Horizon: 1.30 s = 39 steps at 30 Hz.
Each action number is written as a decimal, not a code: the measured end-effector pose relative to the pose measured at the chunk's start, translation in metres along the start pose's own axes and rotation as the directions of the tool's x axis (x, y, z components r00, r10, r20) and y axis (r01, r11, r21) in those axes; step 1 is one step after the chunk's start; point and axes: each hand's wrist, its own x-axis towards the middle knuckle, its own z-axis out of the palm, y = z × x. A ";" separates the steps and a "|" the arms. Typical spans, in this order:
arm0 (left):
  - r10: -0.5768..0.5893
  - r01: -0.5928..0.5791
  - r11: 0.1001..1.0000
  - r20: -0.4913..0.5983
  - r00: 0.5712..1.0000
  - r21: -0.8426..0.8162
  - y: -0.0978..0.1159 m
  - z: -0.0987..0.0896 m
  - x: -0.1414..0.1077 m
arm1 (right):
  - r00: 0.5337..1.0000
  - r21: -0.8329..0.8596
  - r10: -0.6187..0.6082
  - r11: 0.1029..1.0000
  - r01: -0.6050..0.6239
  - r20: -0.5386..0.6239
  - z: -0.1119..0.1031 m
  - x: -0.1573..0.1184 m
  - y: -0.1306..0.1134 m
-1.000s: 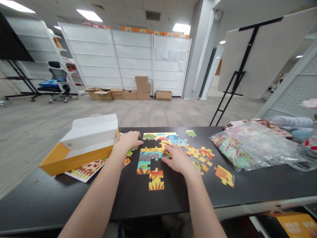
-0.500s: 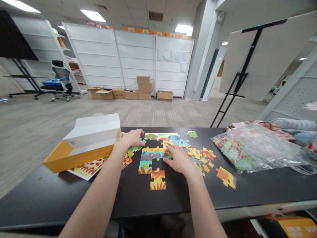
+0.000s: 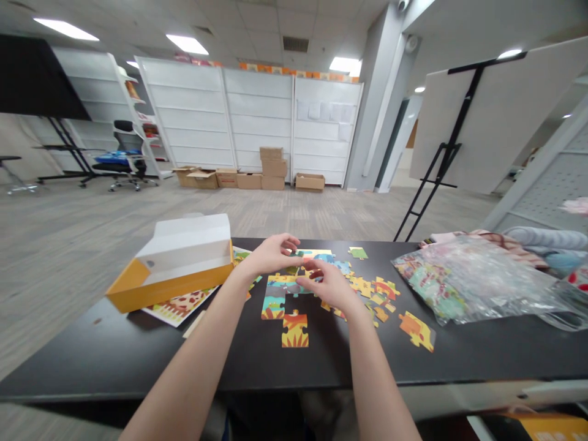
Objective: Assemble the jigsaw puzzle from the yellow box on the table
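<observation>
From here I see orange-and-yellow jigsaw pieces point(image 3: 294, 330) with spiky leaf patterns, a golden-yellow box point(image 3: 169, 289) lined white, on a black table point(image 3: 114, 349).

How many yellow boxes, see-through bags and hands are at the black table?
Yellow-and-white cardboard box: 1
Clear plastic bag: 1
Bare hands, the left hand and the right hand: 2
Total: 4
</observation>
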 end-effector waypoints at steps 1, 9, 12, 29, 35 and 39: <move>-0.020 0.020 1.000 -0.004 1.000 -0.021 0.005 0.003 -0.003 | 1.000 0.068 -0.021 0.997 0.020 0.016 0.001 0.001 -0.003; -0.035 0.020 0.996 -0.162 0.986 -0.089 0.007 0.003 -0.037 | 0.994 0.327 -0.097 0.942 0.073 0.056 -0.008 -0.008 -0.012; -0.062 0.023 0.958 -0.129 0.990 -0.286 0.003 0.003 -0.058 | 0.996 0.360 -0.068 0.932 0.044 0.056 -0.014 -0.012 -0.015; -0.168 0.153 0.885 0.005 0.986 -0.439 -0.010 0.022 -0.092 | 0.995 0.145 -0.102 0.985 0.098 0.019 0.001 -0.011 -0.008; -0.223 0.187 0.875 -0.030 0.974 -0.447 -0.015 0.025 -0.093 | 0.999 -0.147 -0.024 0.989 0.020 -0.023 -0.010 -0.017 0.001; -0.252 0.203 0.876 -0.056 0.966 -0.438 -0.020 0.024 -0.093 | 0.993 -0.295 0.061 0.955 -0.030 0.098 -0.022 -0.023 0.014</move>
